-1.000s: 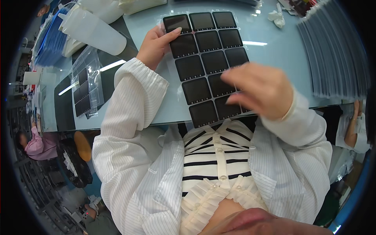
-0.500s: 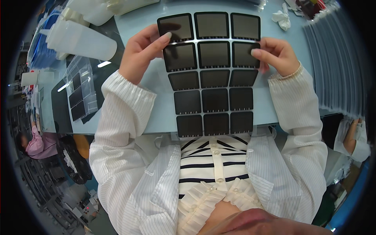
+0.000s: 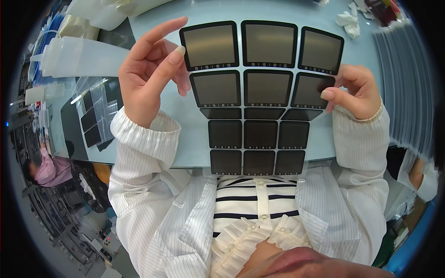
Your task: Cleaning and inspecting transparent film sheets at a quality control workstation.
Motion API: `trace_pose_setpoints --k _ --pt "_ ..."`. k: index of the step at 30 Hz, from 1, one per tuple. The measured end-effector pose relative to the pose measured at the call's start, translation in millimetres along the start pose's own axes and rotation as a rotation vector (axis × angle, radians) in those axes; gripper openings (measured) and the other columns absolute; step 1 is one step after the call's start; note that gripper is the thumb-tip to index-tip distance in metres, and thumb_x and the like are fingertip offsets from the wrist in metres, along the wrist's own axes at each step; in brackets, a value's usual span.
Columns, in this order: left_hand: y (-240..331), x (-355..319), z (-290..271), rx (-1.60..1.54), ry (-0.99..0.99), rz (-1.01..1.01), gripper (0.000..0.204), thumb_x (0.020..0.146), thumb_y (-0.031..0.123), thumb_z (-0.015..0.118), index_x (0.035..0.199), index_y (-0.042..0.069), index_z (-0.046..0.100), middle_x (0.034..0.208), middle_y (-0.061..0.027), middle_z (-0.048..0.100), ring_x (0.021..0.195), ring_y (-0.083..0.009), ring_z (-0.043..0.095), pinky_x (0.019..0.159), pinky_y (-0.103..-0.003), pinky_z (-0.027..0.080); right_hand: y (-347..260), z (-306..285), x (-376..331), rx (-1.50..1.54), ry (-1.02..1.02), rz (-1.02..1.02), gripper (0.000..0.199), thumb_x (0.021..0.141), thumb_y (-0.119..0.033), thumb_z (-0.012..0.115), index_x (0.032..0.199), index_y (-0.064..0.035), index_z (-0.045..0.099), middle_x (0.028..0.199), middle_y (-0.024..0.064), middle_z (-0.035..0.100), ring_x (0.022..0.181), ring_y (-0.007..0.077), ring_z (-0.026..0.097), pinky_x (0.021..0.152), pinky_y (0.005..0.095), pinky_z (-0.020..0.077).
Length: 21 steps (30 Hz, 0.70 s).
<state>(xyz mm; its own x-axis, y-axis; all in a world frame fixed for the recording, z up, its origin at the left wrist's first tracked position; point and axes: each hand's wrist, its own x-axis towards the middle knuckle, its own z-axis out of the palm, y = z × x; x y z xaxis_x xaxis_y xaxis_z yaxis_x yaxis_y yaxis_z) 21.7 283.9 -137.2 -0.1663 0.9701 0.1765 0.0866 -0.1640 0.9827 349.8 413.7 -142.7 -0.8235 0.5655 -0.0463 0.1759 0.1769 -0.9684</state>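
A flexible clear sheet of dark, black-bordered rectangular panels (image 3: 269,44) in rows of three stands in front of me. It bends along its middle row; the upper rows tilt up and the lower rows hang near the table's front edge. My right hand (image 3: 354,90) pinches its right side, thumb on the front of a panel and fingers behind. At the upper left edge, my left hand (image 3: 153,69) has its fingers apart and its index finger stretched out. The left thumb tip lies right beside the corner panel; some of those fingers are partly hidden.
Left on the table (image 3: 183,143) lie a white squeeze bottle (image 3: 83,58) and another clear sheet with dark panels (image 3: 90,120). A tall stack of clear sheets (image 3: 405,83) stands at right, near a crumpled tissue (image 3: 348,21). A person in pink (image 3: 53,169) sits far left.
The sheet's upper part has come closer and tilted, its middle row now folded more steeply. My left thumb has slid off the panel and the index finger has lifted. My right hand moved rightward.
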Motion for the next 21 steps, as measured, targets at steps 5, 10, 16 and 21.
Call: trace_pose_setpoints --k 5,10,16,21 --pt "-3 -3 4 0.060 0.040 0.078 0.043 0.091 0.008 0.057 0.133 -0.002 0.051 0.067 0.0006 0.052 0.050 -0.0072 0.053 0.043 -0.020 0.043 7 -5 -4 -0.056 0.015 0.008 0.017 0.082 -0.006 0.071 0.075 0.0021 0.058 0.078 0.0084 0.064 0.057 0.0129 0.061 0.047 0.0245 0.0516" --pt "-1 -5 2 0.087 0.055 0.083 0.043 0.090 0.006 0.056 0.132 -0.003 0.052 0.067 -0.0002 0.053 0.049 -0.0076 0.053 0.042 -0.020 0.043 2 3 0 -0.015 0.082 0.042 0.024 0.082 -0.013 0.074 0.069 -0.0034 0.056 0.062 0.0053 0.061 0.053 0.0118 0.062 0.050 0.0228 0.0464" --pt "0 -7 2 0.077 0.044 0.124 0.043 0.090 0.005 0.055 0.131 -0.005 0.052 0.067 -0.0010 0.053 0.047 -0.0086 0.053 0.042 -0.020 0.042 11 -5 -1 -0.030 0.021 0.021 0.016 0.082 -0.010 0.071 0.081 0.0021 0.060 0.074 0.0070 0.063 0.055 0.0124 0.061 0.048 0.0229 0.0503" --pt "-1 -7 2 0.064 0.030 0.146 0.043 0.089 0.005 0.054 0.130 -0.006 0.052 0.066 -0.0011 0.053 0.046 -0.0091 0.053 0.042 -0.019 0.041 13 -5 -2 -0.012 0.031 0.036 0.018 0.083 -0.011 0.071 0.084 0.0026 0.060 0.071 0.0064 0.062 0.052 0.0124 0.061 0.048 0.0230 0.0504"
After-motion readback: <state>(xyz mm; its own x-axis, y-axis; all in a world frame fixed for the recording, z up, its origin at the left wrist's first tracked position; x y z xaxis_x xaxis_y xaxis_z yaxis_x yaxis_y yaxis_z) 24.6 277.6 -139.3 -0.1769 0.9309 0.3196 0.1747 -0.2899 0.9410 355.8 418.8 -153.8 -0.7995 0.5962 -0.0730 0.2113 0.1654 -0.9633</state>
